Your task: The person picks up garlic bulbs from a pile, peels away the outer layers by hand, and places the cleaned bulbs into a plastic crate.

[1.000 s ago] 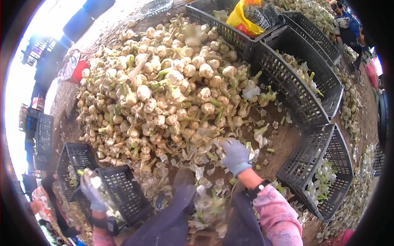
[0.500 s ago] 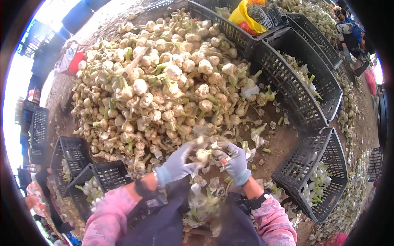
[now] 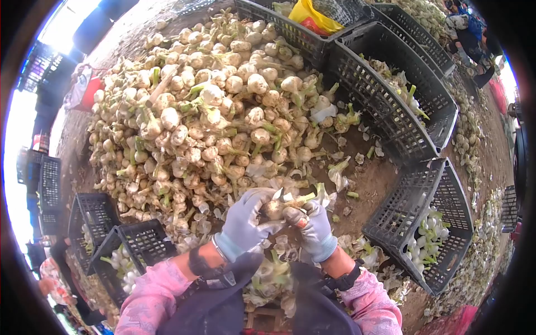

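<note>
A garlic bulb with a green stem pointing right is held between my two gloved hands, above my lap. My left hand has its fingers wrapped round the bulb from the left. My right hand is closed at the bulb's right side, its thumb against the bulb near the stem. A small orange-red patch shows at that thumb; I cannot make out what it is. Just beyond my hands lies a large heap of unpeeled garlic bulbs. Peeled skins and cut stems lie between my legs.
Black plastic crates stand around: one with trimmed garlic at the right, a larger one behind it, and one at the lower left. A yellow bag sits in the back crate. Another person is at the far right.
My hands have turned the garlic bulb so its stem shows to the right, and my right thumb has come onto it. The whole view has shifted slightly.
</note>
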`<control>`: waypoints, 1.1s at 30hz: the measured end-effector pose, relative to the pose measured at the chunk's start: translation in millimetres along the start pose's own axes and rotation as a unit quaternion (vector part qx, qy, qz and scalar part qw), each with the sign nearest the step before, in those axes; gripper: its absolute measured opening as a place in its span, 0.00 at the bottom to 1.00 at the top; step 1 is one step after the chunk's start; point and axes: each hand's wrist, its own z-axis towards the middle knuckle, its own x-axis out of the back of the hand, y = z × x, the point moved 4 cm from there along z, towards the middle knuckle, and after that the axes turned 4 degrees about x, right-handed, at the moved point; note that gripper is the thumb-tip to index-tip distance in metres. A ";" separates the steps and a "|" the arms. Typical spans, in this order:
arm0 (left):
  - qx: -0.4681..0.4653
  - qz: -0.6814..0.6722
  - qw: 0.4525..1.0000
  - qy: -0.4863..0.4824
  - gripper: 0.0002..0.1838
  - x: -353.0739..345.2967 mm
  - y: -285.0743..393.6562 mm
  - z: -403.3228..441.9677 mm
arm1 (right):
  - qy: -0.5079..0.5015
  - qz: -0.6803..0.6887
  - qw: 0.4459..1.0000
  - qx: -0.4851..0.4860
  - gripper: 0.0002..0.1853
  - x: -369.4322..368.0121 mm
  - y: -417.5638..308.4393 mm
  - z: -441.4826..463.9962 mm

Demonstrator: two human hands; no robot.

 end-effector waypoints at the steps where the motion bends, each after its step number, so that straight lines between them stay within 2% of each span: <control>1: 0.019 -0.015 1.000 -0.003 0.35 0.8 -0.6 0.4 | -0.009 -0.009 1.000 -0.002 0.13 1.8 -1.7 -0.2; 2: 0.038 -0.031 0.999 -0.008 0.35 1.1 -0.2 0.3 | -0.016 0.030 0.999 -0.012 0.13 1.5 -2.3 -1.8; 7: 0.067 -0.128 0.989 -0.037 0.33 0.3 3.3 1.9 | -0.048 -0.073 0.988 0.124 0.15 6.6 -9.5 -4.6; 10: 0.224 -0.378 0.893 -0.099 0.29 -10.8 -0.7 -4.1 | -0.057 -0.149 0.972 0.170 0.14 10.4 -16.7 -6.3; 11: 0.233 -0.383 0.886 -0.116 0.29 -11.6 -1.7 -4.6 | -0.060 -0.176 0.966 0.180 0.14 11.0 -18.4 -7.0; 13: 0.251 -0.391 0.873 -0.151 0.28 -12.8 -5.1 -6.2 | -0.054 -0.135 0.976 0.162 0.13 9.5 -19.9 -10.8; 16: 0.264 -0.460 0.837 -0.135 0.28 -17.5 -8.8 -9.0 | -0.039 -0.040 0.990 0.130 0.12 -0.8 -24.6 -14.7; 18: 0.213 -0.397 0.886 -0.112 0.28 -17.2 -7.2 -4.7 | -0.044 -0.019 0.994 0.102 0.10 -9.9 -36.2 -20.7; 19: 0.188 -0.364 0.906 -0.100 0.28 -16.1 -5.2 -2.4 | -0.037 -0.124 0.979 0.159 0.10 -6.5 -38.2 -20.0; 20: 0.121 -0.244 0.957 -0.103 0.29 -11.6 1.9 0.6 | -0.030 -0.226 0.950 0.213 0.09 -2.2 -36.8 -17.6; 21: 0.069 -0.199 0.971 -0.109 0.29 -8.4 5.7 3.5 | -0.023 -0.325 0.907 0.265 0.09 -1.4 -38.5 -17.2; 23: -0.036 -0.108 0.986 -0.119 0.30 -2.0 12.2 5.2 | -0.024 -0.363 0.880 0.307 0.12 -0.9 -46.5 -19.1; 24: -0.003 -0.128 0.982 -0.141 0.30 -2.2 11.4 4.4 | -0.029 -0.374 0.862 0.342 0.14 -0.9 -48.7 -20.3; 25: 0.097 -0.236 0.952 -0.172 0.30 -4.1 6.6 2.3 | -0.033 -0.385 0.842 0.376 0.15 -1.0 -49.8 -21.6; 27: 0.287 -0.431 0.827 -0.221 0.31 -10.7 -0.1 -6.4 | -0.005 -0.379 0.855 0.355 0.16 0.3 -47.3 -22.1; 28: 0.318 -0.464 0.797 -0.220 0.38 -11.7 -2.5 -7.1 | 0.011 -0.370 0.867 0.335 0.15 -3.3 -46.4 -23.7; 29: 0.287 -0.486 0.803 -0.191 0.39 -14.1 -2.0 -6.6 | 0.027 -0.360 0.877 0.315 0.15 -6.3 -43.8 -24.6; 30: 0.254 -0.507 0.808 -0.163 0.40 -21.1 -1.3 -8.4 | 0.060 -0.294 0.904 0.305 0.15 -4.6 -35.4 -23.6; 31: 0.221 -0.526 0.810 -0.133 0.42 -27.1 -1.2 -9.5 | 0.073 -0.314 0.897 0.302 0.14 -6.7 -32.6 -25.2; 32: 0.168 -0.481 0.854 -0.111 0.41 -29.4 -1.3 -8.2 | 0.085 -0.334 0.890 0.298 0.14 -8.6 -30.5 -26.5; 33: 0.178 -0.474 0.858 -0.090 0.41 -29.5 -5.1 -7.9 | 0.096 -0.353 0.883 0.293 0.14 -9.9 -30.3 -27.4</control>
